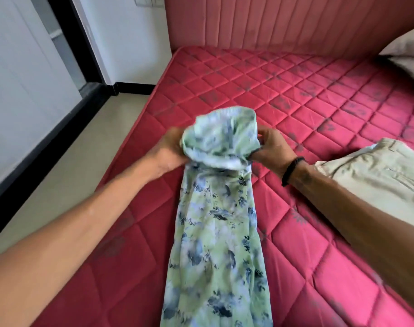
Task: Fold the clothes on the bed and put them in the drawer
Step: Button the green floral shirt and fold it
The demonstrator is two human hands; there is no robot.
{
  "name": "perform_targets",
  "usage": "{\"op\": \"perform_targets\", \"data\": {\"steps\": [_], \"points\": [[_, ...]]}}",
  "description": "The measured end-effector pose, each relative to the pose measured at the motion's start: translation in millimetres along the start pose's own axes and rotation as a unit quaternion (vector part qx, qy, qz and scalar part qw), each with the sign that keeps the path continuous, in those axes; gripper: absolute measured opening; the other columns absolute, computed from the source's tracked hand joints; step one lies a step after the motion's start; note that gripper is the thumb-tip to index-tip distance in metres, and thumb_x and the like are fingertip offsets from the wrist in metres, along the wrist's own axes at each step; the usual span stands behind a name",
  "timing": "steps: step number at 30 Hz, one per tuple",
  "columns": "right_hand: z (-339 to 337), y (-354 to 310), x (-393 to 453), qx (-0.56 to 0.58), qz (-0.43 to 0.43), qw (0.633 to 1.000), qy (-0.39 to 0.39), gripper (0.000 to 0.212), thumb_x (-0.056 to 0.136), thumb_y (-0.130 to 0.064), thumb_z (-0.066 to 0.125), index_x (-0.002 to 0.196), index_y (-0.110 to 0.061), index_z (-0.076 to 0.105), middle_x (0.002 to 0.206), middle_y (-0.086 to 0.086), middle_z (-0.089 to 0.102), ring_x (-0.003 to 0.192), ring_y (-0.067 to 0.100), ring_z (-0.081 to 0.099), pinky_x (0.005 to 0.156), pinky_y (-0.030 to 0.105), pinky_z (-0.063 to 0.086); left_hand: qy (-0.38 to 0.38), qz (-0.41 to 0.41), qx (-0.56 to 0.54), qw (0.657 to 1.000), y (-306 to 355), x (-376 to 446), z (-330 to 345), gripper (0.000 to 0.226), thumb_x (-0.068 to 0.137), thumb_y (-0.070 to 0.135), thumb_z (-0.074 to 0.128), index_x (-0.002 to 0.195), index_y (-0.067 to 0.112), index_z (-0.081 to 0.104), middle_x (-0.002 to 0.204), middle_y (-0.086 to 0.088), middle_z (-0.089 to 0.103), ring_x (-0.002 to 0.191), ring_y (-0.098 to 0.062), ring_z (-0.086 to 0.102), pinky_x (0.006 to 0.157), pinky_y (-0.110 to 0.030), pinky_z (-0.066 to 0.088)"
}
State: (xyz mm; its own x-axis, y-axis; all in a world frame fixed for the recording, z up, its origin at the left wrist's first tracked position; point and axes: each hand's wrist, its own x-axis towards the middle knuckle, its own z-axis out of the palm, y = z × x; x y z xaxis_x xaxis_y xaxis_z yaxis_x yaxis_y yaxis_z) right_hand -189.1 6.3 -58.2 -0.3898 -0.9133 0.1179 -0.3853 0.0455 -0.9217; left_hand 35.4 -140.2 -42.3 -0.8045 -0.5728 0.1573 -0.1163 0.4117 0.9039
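At frame centre, left hand and right hand pinch one floral garment's rolled end between them; one beige garment lies right.

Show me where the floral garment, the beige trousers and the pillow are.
floral garment [215, 232]: head view, flat middle of the long strip.
beige trousers [376, 175]: head view, upper folded part.
pillow [409, 55]: head view, its visible corner.

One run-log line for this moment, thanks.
step: rolling floral garment on mattress | left hand: grip on roll | right hand: grip on roll | beige trousers: unfolded alongside
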Motion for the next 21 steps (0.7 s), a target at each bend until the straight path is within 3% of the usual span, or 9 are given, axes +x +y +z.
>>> {"op": "perform_targets", "data": {"steps": [2, 4, 6, 8, 10, 13, 16, 18, 21], "points": [[2, -13, -38, -0.094, -0.047, 0.994, -0.021, 0.051, 0.074, 0.001, 0.082, 0.120, -0.017, 0.070, 0.099, -0.006, 0.079, 0.090, 0.003, 0.073, 0.078, 0.035, 0.061, -0.033, 0.070, 0.148, 0.986, 12, -48, 6, 0.009, 0.073, 0.023, 0.071, 0.067, 0.024, 0.064, 0.070, 0.018, 0.069, 0.067, 0.007, 0.058, 0.059, -0.026, 0.050], [8, -20, -77, -0.183, -0.068, 0.980, -0.046, 0.048, 0.083, -0.015, 0.076, 0.129, -0.023, 0.065, 0.095, -0.009, 0.078, 0.087, 0.000, 0.072, 0.080, 0.034, 0.061, -0.029, 0.100, 0.232, 0.967, 9, -97, 19, 0.011, 0.072, 0.019, 0.077, 0.082, 0.018, 0.072, 0.088, 0.010, 0.074, 0.085, -0.003, 0.066, 0.074, -0.034, 0.054], [17, -16, -109, -0.254, -0.086, 0.959, -0.091, 0.066, 0.076, -0.005, 0.066, 0.139, -0.023, 0.058, 0.094, -0.014, 0.077, 0.090, 0.003, 0.070, 0.083, 0.035, 0.058, -0.024, 0.125, 0.278, 0.952, -1, -137, 34, 0.041, 0.066, -0.001, 0.080, 0.100, 0.020, 0.077, 0.106, 0.010, 0.076, 0.105, -0.007, 0.066, 0.095, -0.031, 0.050], [28, -7, -136, -0.343, -0.131, 0.919, -0.145, 0.085, 0.070, 0.006, 0.059, 0.148, -0.027, 0.050, 0.107, -0.012, 0.073, 0.100, 0.015, 0.063, 0.084, 0.041, 0.056, -0.039, 0.131, 0.324, 0.936, -8, -164, 41, 0.064, 0.053, -0.009, 0.076, 0.108, 0.023, 0.077, 0.116, 0.013, 0.074, 0.119, -0.007, 0.062, 0.105, -0.031, 0.043], [37, 2, -156, -0.432, -0.176, 0.868, -0.168, 0.080, 0.079, -0.002, 0.061, 0.151, -0.033, 0.045, 0.127, -0.002, 0.063, 0.116, 0.024, 0.056, 0.089, 0.044, 0.054, -0.048, 0.130, 0.367, 0.920, -10, -180, 42, 0.076, 0.051, -0.006, 0.073, 0.120, 0.025, 0.073, 0.129, 0.012, 0.069, 0.132, -0.010, 0.055, 0.115, -0.029, 0.033], [46, 0, -185, -0.496, -0.132, 0.830, -0.217, 0.081, 0.090, -0.012, 0.064, 0.160, -0.032, 0.027, 0.161, 0.005, 0.033, 0.148, 0.030, 0.032, 0.110, 0.051, 0.044, -0.124, 0.112, 0.462, 0.871, -12, -196, 46, 0.101, 0.067, -0.001, 0.070, 0.156, 0.033, 0.038, 0.164, 0.009, 0.035, 0.156, -0.013, 0.020, 0.125, -0.033, 0.020], [59, -13, -224, -0.538, -0.059, 0.782, -0.309, 0.098, 0.093, -0.009, 0.056, 0.163, -0.026, -0.010, 0.171, 0.007, -0.014, 0.158, 0.029, -0.011, 0.127, 0.051, 0.017, -0.220, 0.115, 0.516, 0.820, -13, -216, 55, 0.117, 0.077, -0.002, 0.061, 0.163, 0.035, -0.010, 0.172, 0.005, -0.013, 0.157, -0.017, -0.018, 0.129, -0.046, 0.008], [64, -25, -249, -0.539, -0.035, 0.761, -0.360, 0.104, 0.092, -0.020, 0.059, 0.161, -0.018, -0.019, 0.167, 0.009, -0.028, 0.155, 0.028, -0.022, 0.128, 0.050, 0.010, -0.272, 0.108, 0.515, 0.805, -3, -231, 56, 0.111, 0.086, 0.022, 0.059, 0.159, 0.033, -0.023, 0.168, 0.003, -0.028, 0.154, -0.015, -0.029, 0.128, -0.047, -0.004], [64, -34, -277, -0.556, -0.034, 0.739, -0.379, 0.122, 0.082, -0.025, 0.070, 0.158, -0.014, -0.024, 0.164, 0.015, -0.031, 0.153, 0.030, -0.027, 0.127, 0.054, 0.005, -0.312, 0.096, 0.494, 0.806, 18, -249, 56, 0.117, 0.080, 0.061, 0.057, 0.157, 0.035, -0.027, 0.166, -0.002, -0.034, 0.152, -0.015, -0.033, 0.126, -0.041, -0.013]]}}
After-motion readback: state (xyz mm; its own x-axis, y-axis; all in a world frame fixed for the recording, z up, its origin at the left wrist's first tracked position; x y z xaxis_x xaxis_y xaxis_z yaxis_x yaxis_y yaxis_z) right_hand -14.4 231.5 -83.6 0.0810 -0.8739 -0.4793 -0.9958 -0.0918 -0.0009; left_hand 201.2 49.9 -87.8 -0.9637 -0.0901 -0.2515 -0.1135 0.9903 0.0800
